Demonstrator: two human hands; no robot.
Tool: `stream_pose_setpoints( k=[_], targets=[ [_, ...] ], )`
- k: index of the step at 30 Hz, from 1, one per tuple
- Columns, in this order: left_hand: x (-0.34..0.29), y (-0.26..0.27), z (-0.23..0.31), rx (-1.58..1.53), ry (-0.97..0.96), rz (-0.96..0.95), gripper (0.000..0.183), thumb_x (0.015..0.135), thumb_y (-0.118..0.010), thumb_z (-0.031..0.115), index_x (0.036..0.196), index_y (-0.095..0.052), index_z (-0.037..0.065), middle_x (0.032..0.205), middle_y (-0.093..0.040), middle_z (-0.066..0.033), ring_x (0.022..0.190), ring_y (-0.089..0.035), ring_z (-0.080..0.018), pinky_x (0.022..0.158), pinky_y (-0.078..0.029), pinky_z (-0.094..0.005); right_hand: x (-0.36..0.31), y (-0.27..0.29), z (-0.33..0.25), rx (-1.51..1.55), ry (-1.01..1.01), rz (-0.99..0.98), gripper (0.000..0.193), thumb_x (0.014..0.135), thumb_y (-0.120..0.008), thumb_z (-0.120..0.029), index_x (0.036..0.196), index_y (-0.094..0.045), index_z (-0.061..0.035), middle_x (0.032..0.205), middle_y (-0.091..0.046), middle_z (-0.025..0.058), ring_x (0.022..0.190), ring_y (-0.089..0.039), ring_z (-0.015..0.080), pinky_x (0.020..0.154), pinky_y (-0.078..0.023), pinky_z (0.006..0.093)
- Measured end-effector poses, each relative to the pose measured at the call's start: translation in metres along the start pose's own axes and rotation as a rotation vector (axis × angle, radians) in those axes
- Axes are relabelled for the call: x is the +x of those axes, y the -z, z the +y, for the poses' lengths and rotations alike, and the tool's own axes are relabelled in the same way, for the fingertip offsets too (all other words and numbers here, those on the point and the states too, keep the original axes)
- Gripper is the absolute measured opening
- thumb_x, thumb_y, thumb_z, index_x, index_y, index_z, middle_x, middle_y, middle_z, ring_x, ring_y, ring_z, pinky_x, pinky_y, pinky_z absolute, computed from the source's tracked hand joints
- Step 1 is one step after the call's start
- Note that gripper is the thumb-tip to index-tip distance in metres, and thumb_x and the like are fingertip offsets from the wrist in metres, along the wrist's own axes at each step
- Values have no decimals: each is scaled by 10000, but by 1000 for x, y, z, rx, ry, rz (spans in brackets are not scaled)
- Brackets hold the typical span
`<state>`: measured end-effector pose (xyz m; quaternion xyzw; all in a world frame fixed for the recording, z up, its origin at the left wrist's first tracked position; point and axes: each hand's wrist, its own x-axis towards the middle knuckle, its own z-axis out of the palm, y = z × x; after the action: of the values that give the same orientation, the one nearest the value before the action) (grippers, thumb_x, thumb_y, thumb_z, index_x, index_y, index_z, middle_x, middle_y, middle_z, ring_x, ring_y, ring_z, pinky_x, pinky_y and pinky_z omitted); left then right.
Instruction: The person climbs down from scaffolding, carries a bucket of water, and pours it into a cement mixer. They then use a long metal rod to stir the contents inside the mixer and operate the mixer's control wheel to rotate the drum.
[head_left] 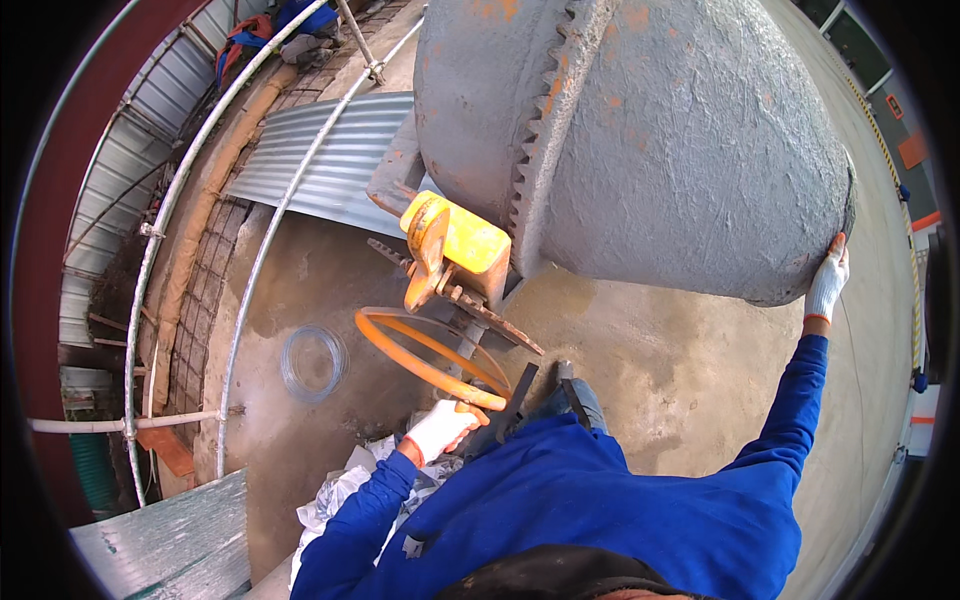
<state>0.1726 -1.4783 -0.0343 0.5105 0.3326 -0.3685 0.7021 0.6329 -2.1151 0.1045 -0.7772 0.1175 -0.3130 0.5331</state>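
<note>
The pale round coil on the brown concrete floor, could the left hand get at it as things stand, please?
Probably not: the white-gloved left hand is on the orange, round handwheel, and the coil lies on the floor, likely needing a stoop.

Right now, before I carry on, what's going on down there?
A person in a blue top has the gloved left hand closed on an orange handwheel. The gloved right hand touches the edge of a big grey drum with a toothed ring around it. A pale coil lies on the floor to the left.
</note>
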Motion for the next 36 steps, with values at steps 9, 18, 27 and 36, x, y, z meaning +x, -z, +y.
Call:
stream_pose_setpoints(
  k=[9, 18, 27, 36],
  targets=[
    [-16, 49, 31, 996, -371, 900, 183, 902, -704, 203, 1009, -762, 66, 886, -769, -236, 861, -749, -481, 760, -608, -586, -33, 9, 95, -154, 103, 313, 745, 1171, -477, -582, 1455, -650, 85, 1366, -737, 150, 1248, -667, 249, 1120, -486, 367],
    [-8, 27, -5, 1246, -430, 1402, 214, 808, -769, 149, 997, -685, 93, 719, -718, -133, 647, -724, -370, 646, -596, -495, -61, 14, 81, 40, -52, 249, 711, 1175, -509, -509, 1566, -544, 84, 1578, -604, 186, 1409, -589, 286, 1221, -446, 416],
    [21, 39, -11, 1444, -312, 1670, 793, 864, -738, 153, 1630, -542, 204, 877, -746, -90, 734, -735, -300, 700, -574, -438, -77, -19, 32, 192, -27, 52, 749, 1138, -600, -512, 1566, -516, 98, 1575, -585, 221, 1395, -591, 334, 1223, -451, 463],
    [18, 32, -5, 1395, -233, 1575, 808, 888, -709, 146, 1660, -505, 277, 944, -761, -94, 759, -744, -356, 709, -601, -474, -77, -16, 33, 138, 19, 91, 701, 1180, -500, -498, 1535, -526, 106, 1572, -565, 241, 1358, -608, 322, 1189, -497, 488]
  ],
)
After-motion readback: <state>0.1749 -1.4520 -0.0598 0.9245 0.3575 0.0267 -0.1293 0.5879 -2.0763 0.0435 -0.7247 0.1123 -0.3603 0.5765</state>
